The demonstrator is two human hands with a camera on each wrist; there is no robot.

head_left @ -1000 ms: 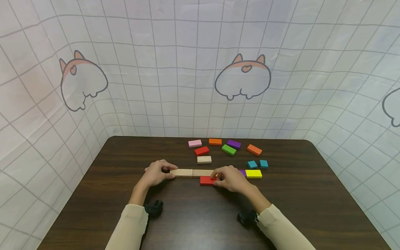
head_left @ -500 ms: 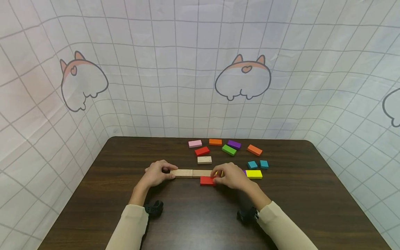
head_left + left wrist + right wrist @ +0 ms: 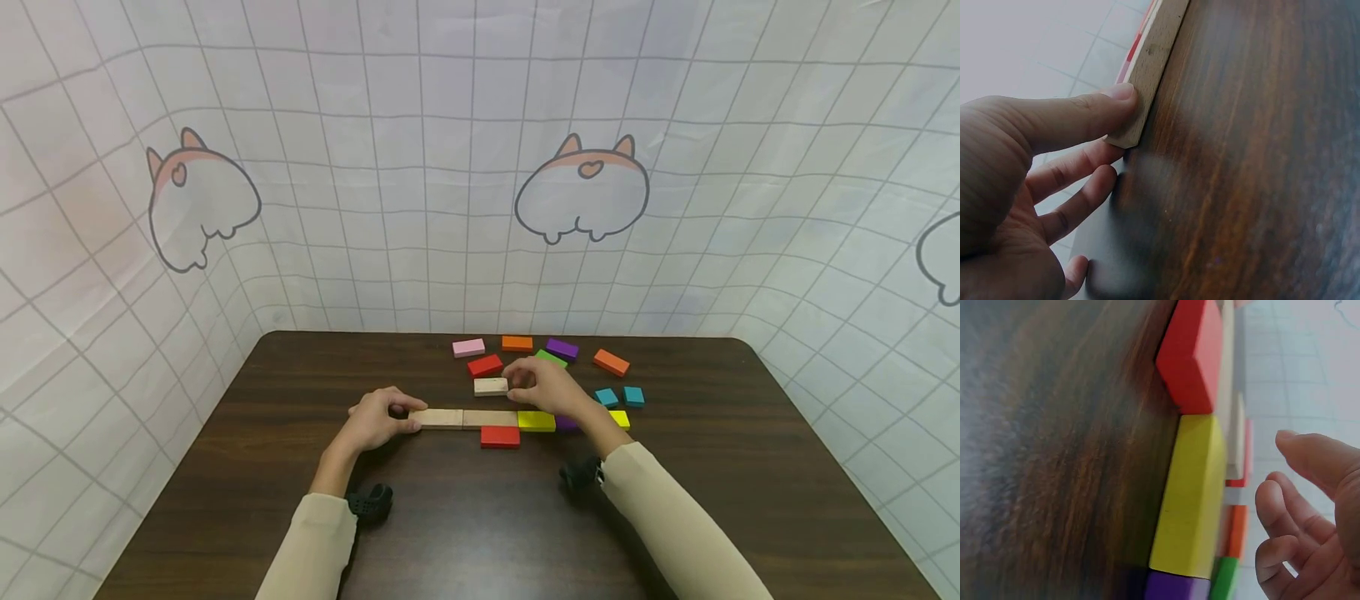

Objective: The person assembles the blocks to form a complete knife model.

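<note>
Short of the far edge of the bench [image 3: 457, 533], block row [image 3: 491, 418] laid, red block [image 3: 500, 437] at its front. Left hand [image 3: 375, 417] pinches row's left-end plain block [image 3: 438, 419]; right hand [image 3: 551, 387] beside loose plain block [image 3: 490, 387], fingers [image 3: 1270, 500] spread, empty. Probably part-done: other loose blocks [image 3: 611, 362] remain.

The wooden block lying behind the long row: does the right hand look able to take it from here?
Probably yes: the right hand looks open and is right by the near-right end of the wooden block, with nothing visible between them.
</note>
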